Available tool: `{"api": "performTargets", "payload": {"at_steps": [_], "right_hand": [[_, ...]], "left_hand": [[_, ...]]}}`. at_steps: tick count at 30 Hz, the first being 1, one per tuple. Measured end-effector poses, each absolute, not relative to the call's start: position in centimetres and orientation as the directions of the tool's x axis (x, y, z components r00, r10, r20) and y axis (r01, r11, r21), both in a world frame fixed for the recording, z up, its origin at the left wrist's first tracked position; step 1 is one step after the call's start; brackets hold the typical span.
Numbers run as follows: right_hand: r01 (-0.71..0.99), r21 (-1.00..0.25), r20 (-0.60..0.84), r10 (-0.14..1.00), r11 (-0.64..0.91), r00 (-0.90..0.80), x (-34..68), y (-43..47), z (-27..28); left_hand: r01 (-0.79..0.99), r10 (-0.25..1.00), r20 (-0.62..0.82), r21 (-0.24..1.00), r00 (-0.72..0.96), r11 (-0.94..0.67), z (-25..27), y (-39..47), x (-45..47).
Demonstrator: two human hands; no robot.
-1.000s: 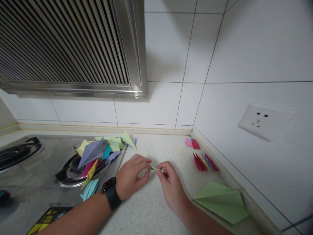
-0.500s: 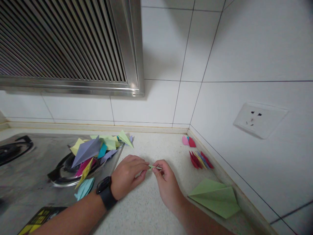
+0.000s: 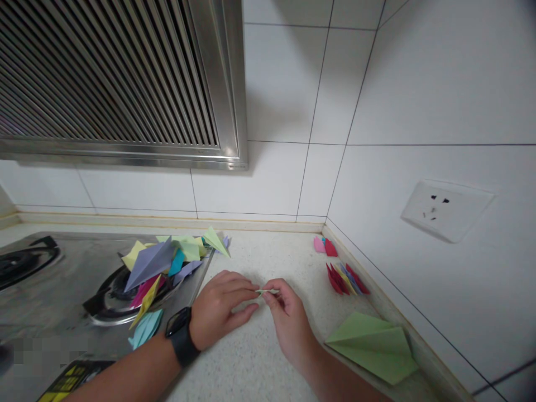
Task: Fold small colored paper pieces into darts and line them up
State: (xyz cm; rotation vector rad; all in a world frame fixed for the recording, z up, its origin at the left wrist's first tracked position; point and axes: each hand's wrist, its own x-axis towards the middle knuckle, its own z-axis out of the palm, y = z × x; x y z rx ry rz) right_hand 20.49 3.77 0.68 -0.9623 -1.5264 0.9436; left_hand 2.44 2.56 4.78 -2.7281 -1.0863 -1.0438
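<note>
Over the speckled counter, my right hand pinches a small pale green folded paper between thumb and fingers. Most of that paper is hidden by the fingers. My left hand, with a black watch on its wrist, touches the paper's left end with its fingertips. Its thumb stands apart from the fingers, with a gap between them. Beside my right forearm lies a large green folded paper, shaped like a paper plane.
Colourful paper planes lie heaped on the gas stove at left. A light blue folded paper is near my watch. Red, yellow and blue folded papers stand along the right wall, with pink and red ones behind. A range hood overhangs the stove.
My left thumb has moved away from the fingers and the paper. My right hand keeps its pinch. The whole view has shifted slightly, so everything appears a little lower.
</note>
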Motion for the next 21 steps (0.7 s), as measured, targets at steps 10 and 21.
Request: {"api": "performTargets", "payload": {"at_steps": [10,21], "right_hand": [[0.101,-0.934,0.325,0.933,0.343,-0.155,20.4,3.6,0.9],[0.126,-0.911,0.368,0.913,0.392,-0.175,20.5,3.7,0.9]], "left_hand": [[0.622,0.572,0.609,0.160,0.549,-0.767,4.7,2.7,2.1],[0.589,0.432,0.638,-0.042,0.637,-0.807,3.6,3.4,1.9]]}}
